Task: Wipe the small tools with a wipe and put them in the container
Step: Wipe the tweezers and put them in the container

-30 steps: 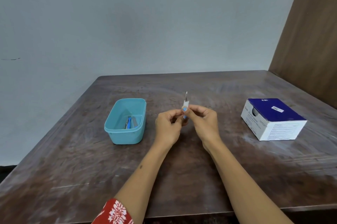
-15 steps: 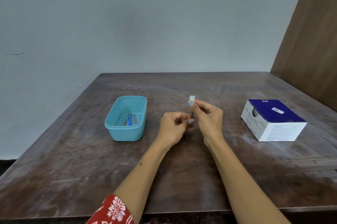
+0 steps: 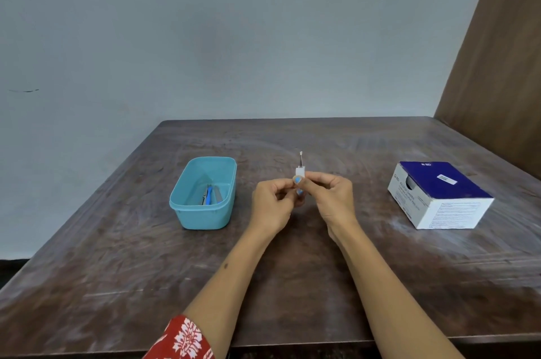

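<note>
Above the wooden worktop, both hands pinch one upright small metal tool: left hand low, right hand wrapping a white wipe around it. Teal container at nine o'clock.

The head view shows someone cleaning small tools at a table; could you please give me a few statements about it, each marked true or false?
1. The teal container already holds tools. True.
2. The metal tool stands upright, with the white wipe wrapped round it below its tip. True.
3. The left hand lies flat on the table. False: both it and the right hand are raised at the tool.
4. The blue-topped box sits left of the container. False: it sits to the right.
</note>
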`<control>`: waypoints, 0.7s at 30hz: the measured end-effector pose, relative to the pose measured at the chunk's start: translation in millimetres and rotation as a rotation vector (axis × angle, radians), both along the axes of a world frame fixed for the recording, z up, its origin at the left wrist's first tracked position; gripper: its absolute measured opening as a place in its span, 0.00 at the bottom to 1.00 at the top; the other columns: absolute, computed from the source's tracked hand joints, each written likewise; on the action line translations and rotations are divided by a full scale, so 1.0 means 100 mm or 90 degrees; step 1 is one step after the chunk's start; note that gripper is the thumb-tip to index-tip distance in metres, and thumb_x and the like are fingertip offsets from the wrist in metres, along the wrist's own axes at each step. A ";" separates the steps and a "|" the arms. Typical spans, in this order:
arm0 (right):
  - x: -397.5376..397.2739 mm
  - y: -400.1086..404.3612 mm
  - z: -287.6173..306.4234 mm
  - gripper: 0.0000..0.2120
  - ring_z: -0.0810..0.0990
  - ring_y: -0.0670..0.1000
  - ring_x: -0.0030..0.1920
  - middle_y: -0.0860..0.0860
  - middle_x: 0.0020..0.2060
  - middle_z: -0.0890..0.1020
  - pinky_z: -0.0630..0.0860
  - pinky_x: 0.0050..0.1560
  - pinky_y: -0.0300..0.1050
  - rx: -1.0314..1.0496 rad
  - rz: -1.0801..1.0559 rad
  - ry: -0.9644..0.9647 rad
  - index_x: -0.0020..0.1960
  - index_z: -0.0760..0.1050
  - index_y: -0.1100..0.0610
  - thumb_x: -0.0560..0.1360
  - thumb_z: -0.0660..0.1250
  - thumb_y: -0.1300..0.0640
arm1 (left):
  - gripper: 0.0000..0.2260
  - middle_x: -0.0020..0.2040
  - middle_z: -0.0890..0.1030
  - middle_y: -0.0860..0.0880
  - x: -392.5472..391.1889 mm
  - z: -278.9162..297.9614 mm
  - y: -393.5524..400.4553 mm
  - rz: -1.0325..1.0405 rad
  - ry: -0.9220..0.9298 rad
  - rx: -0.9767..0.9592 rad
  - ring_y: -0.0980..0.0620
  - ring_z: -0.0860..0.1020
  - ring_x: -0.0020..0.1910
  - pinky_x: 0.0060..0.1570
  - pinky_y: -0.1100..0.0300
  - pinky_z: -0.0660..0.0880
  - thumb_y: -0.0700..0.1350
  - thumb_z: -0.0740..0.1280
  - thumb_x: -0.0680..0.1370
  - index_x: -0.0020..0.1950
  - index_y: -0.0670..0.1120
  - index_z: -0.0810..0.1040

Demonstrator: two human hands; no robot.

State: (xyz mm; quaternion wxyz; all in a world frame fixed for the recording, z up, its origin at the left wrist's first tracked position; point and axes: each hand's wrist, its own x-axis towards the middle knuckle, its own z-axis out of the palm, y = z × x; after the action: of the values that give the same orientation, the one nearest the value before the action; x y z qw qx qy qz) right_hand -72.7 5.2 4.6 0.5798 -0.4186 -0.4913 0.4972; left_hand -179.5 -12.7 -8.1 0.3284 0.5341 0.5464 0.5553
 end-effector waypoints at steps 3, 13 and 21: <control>0.01 0.00 0.02 0.04 0.82 0.43 0.34 0.50 0.32 0.84 0.76 0.35 0.31 0.020 -0.013 0.031 0.44 0.82 0.58 0.69 0.73 0.63 | 0.08 0.45 0.84 0.43 0.01 0.00 0.00 -0.024 -0.006 -0.018 0.52 0.83 0.43 0.49 0.58 0.81 0.35 0.67 0.75 0.53 0.39 0.82; 0.00 0.04 -0.02 0.02 0.81 0.41 0.40 0.48 0.36 0.84 0.78 0.46 0.35 0.043 -0.022 0.022 0.41 0.82 0.54 0.71 0.72 0.60 | 0.08 0.44 0.84 0.42 0.00 -0.01 0.02 -0.007 -0.019 -0.016 0.51 0.83 0.42 0.49 0.55 0.81 0.35 0.68 0.74 0.52 0.39 0.81; 0.00 0.05 -0.06 0.01 0.82 0.43 0.38 0.50 0.35 0.85 0.77 0.42 0.36 0.049 -0.017 -0.030 0.41 0.83 0.57 0.69 0.74 0.60 | 0.08 0.42 0.85 0.46 -0.01 -0.01 0.02 0.009 0.045 0.008 0.53 0.84 0.41 0.48 0.56 0.81 0.37 0.68 0.74 0.52 0.43 0.83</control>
State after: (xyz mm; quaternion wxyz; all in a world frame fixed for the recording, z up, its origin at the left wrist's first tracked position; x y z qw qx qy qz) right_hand -72.7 10.6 -1.0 0.5903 -0.4142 -0.5182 0.4599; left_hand -180.4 -11.1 -9.0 0.3018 0.5512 0.5579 0.5421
